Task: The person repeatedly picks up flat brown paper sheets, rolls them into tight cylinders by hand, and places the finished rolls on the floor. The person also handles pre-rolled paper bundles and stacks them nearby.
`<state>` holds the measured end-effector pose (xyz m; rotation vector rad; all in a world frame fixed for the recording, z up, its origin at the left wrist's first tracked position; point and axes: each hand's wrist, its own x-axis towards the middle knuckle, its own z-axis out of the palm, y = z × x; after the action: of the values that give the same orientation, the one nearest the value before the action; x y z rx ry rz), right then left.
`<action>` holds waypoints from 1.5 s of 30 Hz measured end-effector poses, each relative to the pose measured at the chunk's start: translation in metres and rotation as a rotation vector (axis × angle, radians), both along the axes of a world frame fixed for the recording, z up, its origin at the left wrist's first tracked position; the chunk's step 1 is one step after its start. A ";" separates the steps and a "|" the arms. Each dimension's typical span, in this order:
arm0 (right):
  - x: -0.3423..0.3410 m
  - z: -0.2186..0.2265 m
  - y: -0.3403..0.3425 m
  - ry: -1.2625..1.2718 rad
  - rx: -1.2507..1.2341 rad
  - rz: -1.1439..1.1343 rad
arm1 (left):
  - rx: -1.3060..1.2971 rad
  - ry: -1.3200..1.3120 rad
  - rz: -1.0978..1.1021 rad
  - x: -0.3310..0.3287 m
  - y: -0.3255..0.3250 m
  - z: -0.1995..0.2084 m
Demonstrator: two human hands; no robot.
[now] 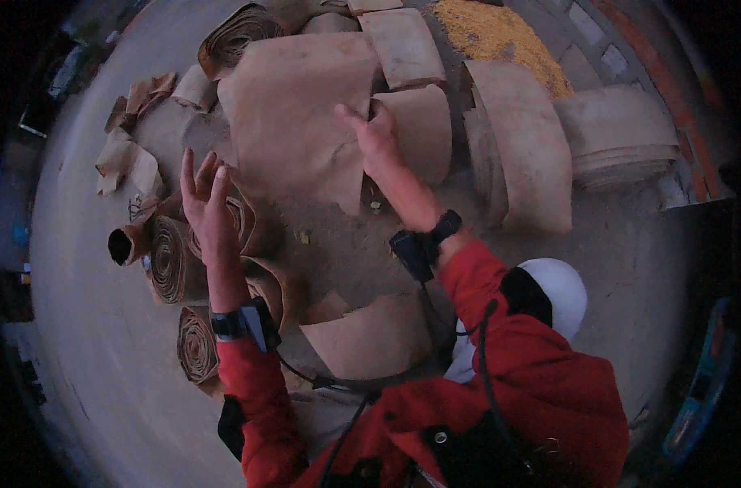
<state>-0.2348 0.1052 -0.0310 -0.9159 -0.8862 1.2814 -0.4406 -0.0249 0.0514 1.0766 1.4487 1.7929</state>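
Note:
A large brown sheet (297, 106), stiff like thick paper or felt, spreads out before me with a torn lower right corner. My right hand (377, 140) is at its right edge, thumb stretched away from partly bent fingers; nothing shows between them. Beside that hand lies a curved brown piece (419, 130). Over on the left, my left hand (206, 203) is raised with spread fingers and holds nothing. Below and beside it sit rolled brown sheets (171, 260), their spiral ends showing. Whether the left hand touches a roll, I cannot tell.
Folded stacks of brown sheet (525, 146) stand to the right, with another stack (622, 134) beyond. Yellow grain (500, 41) is heaped at the far right. Close to my body lies a curved sheet (374, 337). Torn scraps (130, 163) litter the far left. Black cables (321, 381) hang near my forearms.

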 end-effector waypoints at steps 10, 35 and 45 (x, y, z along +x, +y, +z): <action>-0.001 -0.092 0.071 -0.138 -0.287 -0.187 | -0.223 -0.013 0.022 -0.027 -0.015 -0.054; 0.003 -0.051 0.033 -0.228 -0.201 -0.004 | -0.406 -0.075 -0.170 -0.037 -0.031 -0.097; 0.017 -0.089 0.011 -0.511 -0.318 -0.156 | -0.400 -0.017 -0.302 -0.072 -0.031 -0.123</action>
<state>-0.2183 0.1161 -0.1200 -1.5801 -0.9902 1.0846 -0.5126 -0.0556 -0.0716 1.0026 1.4643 1.2349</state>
